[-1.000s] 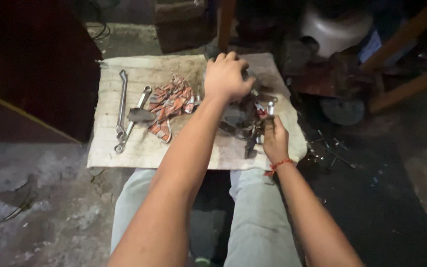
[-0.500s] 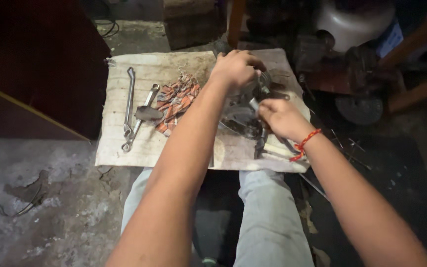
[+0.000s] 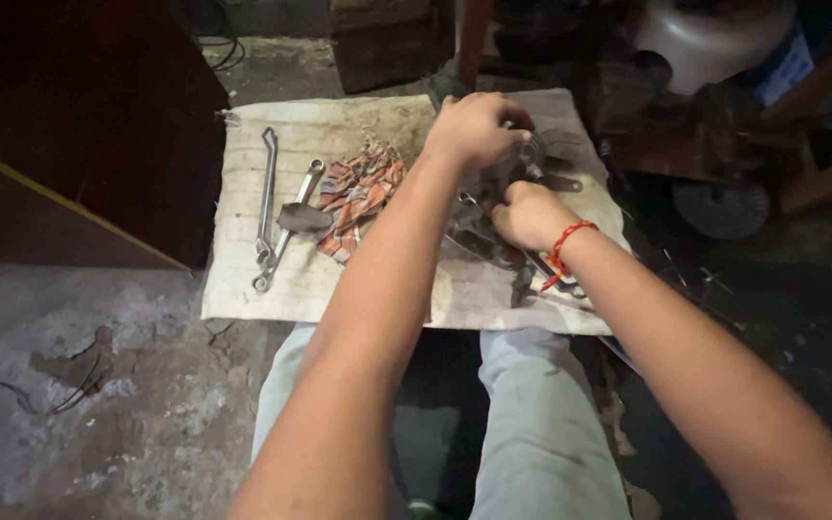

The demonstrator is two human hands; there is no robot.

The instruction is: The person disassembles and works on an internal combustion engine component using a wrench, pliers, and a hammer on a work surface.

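My left hand (image 3: pixel 474 128) is closed over the top of a dark metal machine part (image 3: pixel 522 169) that lies on a pale woven sack (image 3: pixel 358 279) spread on the floor. Just below it, my right hand (image 3: pixel 529 214), a red thread on its wrist, grips the same part from the near side. Most of the part is hidden under both hands. A checked orange rag (image 3: pixel 363 193) lies crumpled to the left of my hands.
Two long spanners (image 3: pixel 266 193) and a small dark metal piece (image 3: pixel 302 218) lie on the sack's left half. More tools (image 3: pixel 546 279) lie under my right wrist. A dark cabinet (image 3: pixel 69 125) stands left, machinery and a wheel (image 3: pixel 722 204) right. My legs stretch below.
My right hand has moved up and left, from the tools near the sack's right edge onto the metal part beside my left hand. The view shifted slightly.
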